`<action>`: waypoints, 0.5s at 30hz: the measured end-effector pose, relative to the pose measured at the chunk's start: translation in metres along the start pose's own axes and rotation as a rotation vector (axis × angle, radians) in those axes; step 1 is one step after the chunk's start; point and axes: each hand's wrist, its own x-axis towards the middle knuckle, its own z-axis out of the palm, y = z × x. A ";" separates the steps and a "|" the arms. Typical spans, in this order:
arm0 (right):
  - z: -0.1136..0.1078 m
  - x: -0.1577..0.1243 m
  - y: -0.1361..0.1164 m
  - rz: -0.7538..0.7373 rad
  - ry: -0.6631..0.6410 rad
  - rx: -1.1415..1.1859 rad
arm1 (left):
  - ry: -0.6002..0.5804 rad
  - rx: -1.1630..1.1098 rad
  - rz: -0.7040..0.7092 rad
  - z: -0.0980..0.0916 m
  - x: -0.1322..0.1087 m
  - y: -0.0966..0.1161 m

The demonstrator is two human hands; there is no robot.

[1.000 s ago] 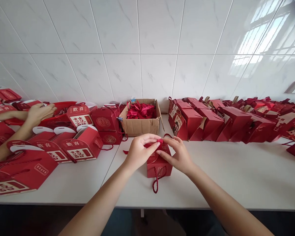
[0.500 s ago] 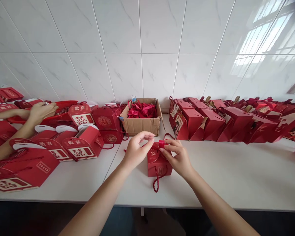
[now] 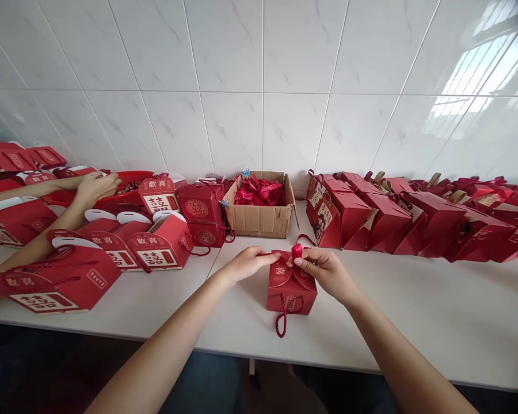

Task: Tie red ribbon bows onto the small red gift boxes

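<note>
A small red gift box (image 3: 290, 293) with gold characters stands on the white table in front of me. A twisted red cord handle (image 3: 280, 325) hangs down its near side. On the box's closed top, a shiny red ribbon (image 3: 297, 251) rises in a loop. My right hand (image 3: 330, 275) pinches this ribbon between thumb and fingers at the loop's base. My left hand (image 3: 249, 264) is at the box's left top edge, its thumb and fingers closed on the ribbon there; the fingertips are partly hidden.
A cardboard box (image 3: 259, 221) full of red ribbons stands by the wall. Red gift boxes (image 3: 431, 221) line the right side; open ones (image 3: 159, 244) stand left. Another person's hand (image 3: 95, 188) reaches over a red basin (image 3: 142, 175) at far left.
My left hand has come down from a raised, curved pose to the ribbon at the box's left. The ribbon loop now stands more upright by my right fingers. The view has shifted left.
</note>
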 end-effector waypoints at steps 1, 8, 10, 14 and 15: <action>0.000 0.000 -0.001 0.020 -0.005 0.018 | -0.032 -0.026 -0.007 -0.001 0.000 0.002; 0.001 -0.001 -0.005 0.078 0.003 0.044 | -0.074 -0.133 0.060 -0.004 -0.005 0.008; 0.000 -0.001 -0.005 0.096 -0.016 0.063 | -0.053 -0.110 0.095 -0.004 -0.006 0.008; -0.003 -0.001 -0.004 0.076 -0.062 0.040 | 0.025 -0.016 0.167 -0.001 -0.006 0.005; -0.004 -0.001 -0.004 0.074 -0.066 0.030 | 0.045 0.008 0.183 -0.001 -0.006 0.004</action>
